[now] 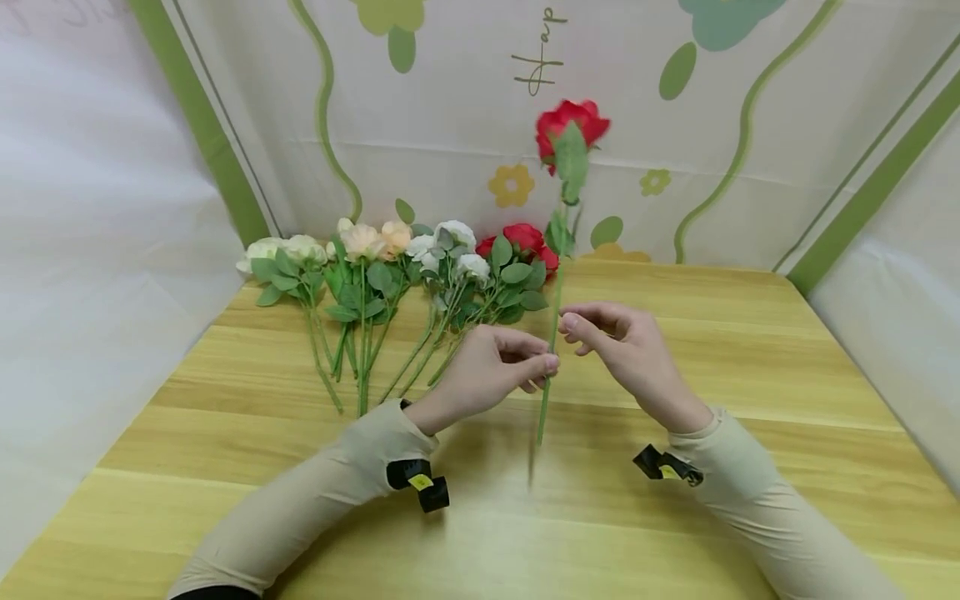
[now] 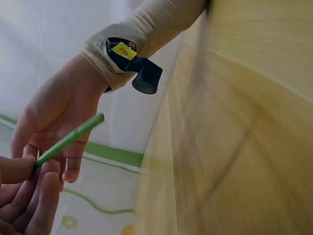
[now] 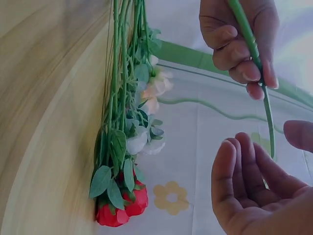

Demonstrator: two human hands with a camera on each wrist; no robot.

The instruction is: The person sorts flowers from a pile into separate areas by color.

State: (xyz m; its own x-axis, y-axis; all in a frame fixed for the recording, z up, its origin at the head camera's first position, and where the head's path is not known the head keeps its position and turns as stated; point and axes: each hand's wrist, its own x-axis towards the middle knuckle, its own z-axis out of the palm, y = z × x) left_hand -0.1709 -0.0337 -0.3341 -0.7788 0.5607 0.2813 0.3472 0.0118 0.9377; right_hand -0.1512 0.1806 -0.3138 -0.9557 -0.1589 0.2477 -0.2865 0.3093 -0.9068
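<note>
A single red artificial rose (image 1: 572, 137) stands nearly upright in front of me, bloom at the top, its green stem (image 1: 557, 308) running down over the table. My left hand (image 1: 491, 367) pinches the lower stem between thumb and fingers. In the left wrist view the cut end of the stem (image 2: 73, 137) pokes out past those fingertips. Just right of the stem is my right hand (image 1: 630, 350), higher than the left. The right wrist view shows its fingers (image 3: 244, 166) loosely curved, the thumb apart from them, with the stem passing behind.
Several artificial flowers lie at the back left of the wooden table (image 1: 675, 533): pale green-white ones (image 1: 303, 250), peach ones (image 1: 363, 242), white ones (image 1: 453, 233) and red ones (image 1: 525, 239), stems toward me. A printed cloth (image 1: 450, 108) hangs behind the table.
</note>
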